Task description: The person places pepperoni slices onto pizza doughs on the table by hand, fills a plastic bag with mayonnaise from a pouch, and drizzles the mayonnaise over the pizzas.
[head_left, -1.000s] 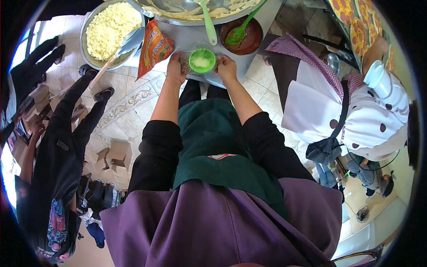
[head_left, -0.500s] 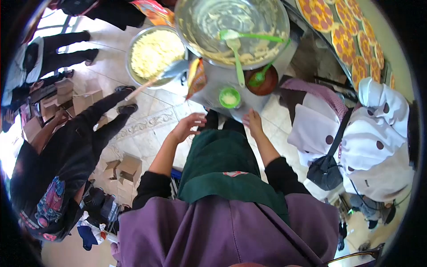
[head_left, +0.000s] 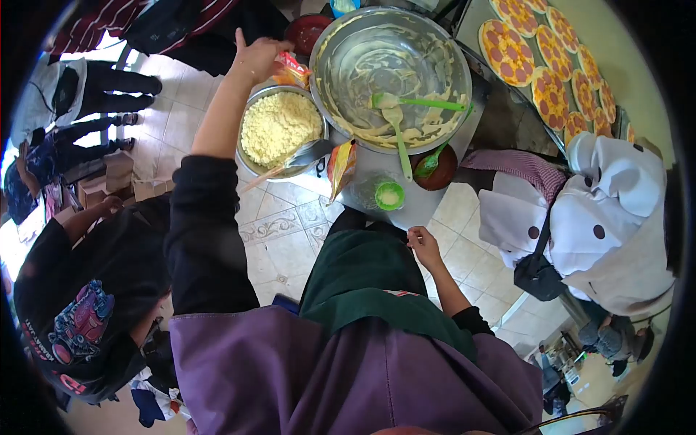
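Note:
My left hand is stretched far forward at the upper left, one finger sticking out and the others closed at a red-orange packet beside the bowl of grated yellow food. My right hand is low in front of the table edge, loosely curled and open, holding nothing. Beyond it on the table stands a small green cup with pale contents, on or beside clear plastic. A second orange packet stands left of the cup. A spatula with a wooden handle rests across the grated-food bowl.
A large metal bowl smeared with batter holds green utensils. Beside it is a brown bowl of sauce with a green spoon. Trays of small pizzas are at upper right. Co-workers stand left and right.
My left hand has reached forward and left to the far packet. My right hand stays low near the table edge, its fingers more curled. The green cup, released earlier, stands on the table.

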### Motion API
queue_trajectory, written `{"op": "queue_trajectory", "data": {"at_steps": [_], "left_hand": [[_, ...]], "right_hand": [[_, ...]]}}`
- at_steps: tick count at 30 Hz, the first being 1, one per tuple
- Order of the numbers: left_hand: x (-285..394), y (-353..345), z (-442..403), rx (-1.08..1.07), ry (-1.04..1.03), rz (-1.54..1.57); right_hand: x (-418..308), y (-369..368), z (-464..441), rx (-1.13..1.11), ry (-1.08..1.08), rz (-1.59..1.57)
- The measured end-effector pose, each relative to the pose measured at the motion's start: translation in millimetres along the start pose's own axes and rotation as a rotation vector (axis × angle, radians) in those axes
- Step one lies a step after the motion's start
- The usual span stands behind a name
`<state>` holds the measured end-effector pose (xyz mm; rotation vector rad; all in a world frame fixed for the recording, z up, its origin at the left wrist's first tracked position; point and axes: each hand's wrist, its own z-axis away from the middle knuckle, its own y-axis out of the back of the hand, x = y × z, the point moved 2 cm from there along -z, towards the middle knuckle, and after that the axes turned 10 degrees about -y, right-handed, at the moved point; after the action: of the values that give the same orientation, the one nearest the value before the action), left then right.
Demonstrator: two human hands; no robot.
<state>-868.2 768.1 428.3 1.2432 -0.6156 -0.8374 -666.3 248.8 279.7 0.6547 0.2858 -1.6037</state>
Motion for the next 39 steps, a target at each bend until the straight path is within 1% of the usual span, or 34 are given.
{"op": "queue_trajectory", "data": {"at_steps": [1, 2, 4, 5, 7, 8, 11, 12, 14, 15, 16, 17, 18, 20, 21, 22, 24, 25, 26, 28, 29, 31, 32, 34, 35, 36, 37, 38, 39], "left_hand": [[1.2, 3.8, -8.5, -0.158, -0.005, -0.060], [-6.5, -4.3, -13.8, -0.153, -0.008, -0.067], [-29.6, -28.0, -13.7, -0.004, -0.098, -0.090], [-37.5, -34.9, -8.1, -0.001, -0.102, -0.100], [-51.5, -32.3, 1.8, 0.187, -0.059, -0.080], [-55.1, -29.6, 7.3, 0.193, -0.063, -0.090], [-55.9, -12.7, 29.3, 0.353, -0.047, -0.164], [-57.1, -4.7, 34.4, 0.352, -0.045, -0.168], [-60.5, 20.0, 46.2, 0.322, 0.070, -0.266], [-57.7, 34.3, 56.2, 0.381, 0.072, -0.284], [-55.5, 48.7, 64.5, 0.382, 0.083, -0.296], [-51.7, 63.9, 73.2, 0.442, 0.064, -0.315], [-45.7, 79.8, 83.1, 0.502, 0.045, -0.334], [-10.7, 122.0, 106.4, 0.541, 0.025, -0.329], [9.6, 142.4, 119.1, 0.569, 0.016, -0.349], [31.6, 161.2, 135.1, 0.608, 0.004, -0.376], [76.5, 198.8, 162.5, 0.670, 0.002, -0.393], [100.8, 217.3, 176.7, 0.667, 0.017, -0.392], [125.5, 233.5, 191.3, 0.714, -0.015, -0.361], [177.9, 258.7, 218.3, 0.707, 0.004, -0.242], [199.6, 263.9, 233.8, 0.680, -0.025, -0.106], [241.4, 267.9, 246.4, 0.618, -0.061, 0.201], [258.4, 265.5, 247.2, 0.587, -0.076, 0.374], [292.3, 243.7, 247.3, 0.392, -0.025, 0.780], [312.7, 230.6, 244.9, 0.367, -0.017, 0.928], [328.8, 209.8, 244.7, 0.345, -0.020, 1.075], [343.1, 185.3, 238.7, 0.304, 0.061, 1.190], [355.0, 152.4, 233.3, 0.250, 0.146, 1.311], [361.0, 112.6, 223.7, 0.228, 0.144, 1.475]], "right_hand": [[2.8, 1.3, -1.1, 0.029, -0.004, 0.010], [5.8, 1.2, -1.4, 0.056, -0.008, 0.018], [6.6, -0.4, 1.6, 0.101, 0.024, 0.020], [6.2, -0.3, 2.5, 0.144, 0.050, 0.027], [8.9, 0.0, 4.8, 0.150, 0.069, 0.029], [9.3, 1.2, 7.1, 0.152, 0.076, 0.041], [6.8, 5.7, 13.8, 0.112, 0.054, 0.102], [5.6, 8.0, 16.7, 0.109, 0.057, 0.101], [-3.6, 13.4, 22.7, 0.122, 0.230, 0.305], [-12.0, 16.8, 27.7, 0.119, 0.243, 0.304], [-28.0, 23.4, 36.9, 0.062, 0.268, 0.421], [-43.8, 29.3, 45.1, 0.008, 0.297, 0.538], [-59.7, 35.5, 51.4, 0.004, 0.315, 0.538], [-95.1, 48.4, 63.2, -0.176, 0.377, 0.362], [-112.0, 55.8, 67.3, -0.203, 0.406, 0.337], [-129.7, 58.7, 73.8, -0.195, 0.441, 0.338], [-180.7, 66.9, 92.4, -0.071, 0.695, 0.286], [-202.5, 69.1, 98.4, -0.030, 0.800, 0.279], [-220.8, 71.2, 103.4, 0.009, 0.904, 0.270], [-250.7, 76.3, 109.1, 0.105, 1.142, 0.329], [-262.2, 74.5, 118.2, 0.116, 1.163, 0.329], [-281.4, 81.3, 141.6, -0.068, 1.350, 0.271], [-281.1, 85.2, 145.6, -0.066, 1.350, 0.271], [-272.8, 88.0, 149.6, -0.546, 1.227, 0.269], [-248.4, 88.8, 120.8, -0.773, 1.002, 0.291], [-216.0, 85.8, 101.3, -0.952, 0.766, 0.264], [-180.6, 89.5, 86.1, -1.127, 0.508, 0.234], [-141.4, 91.4, 66.9, -1.192, 0.391, 0.163], [-108.5, 95.4, 58.6, -1.249, 0.269, 0.085]]}}
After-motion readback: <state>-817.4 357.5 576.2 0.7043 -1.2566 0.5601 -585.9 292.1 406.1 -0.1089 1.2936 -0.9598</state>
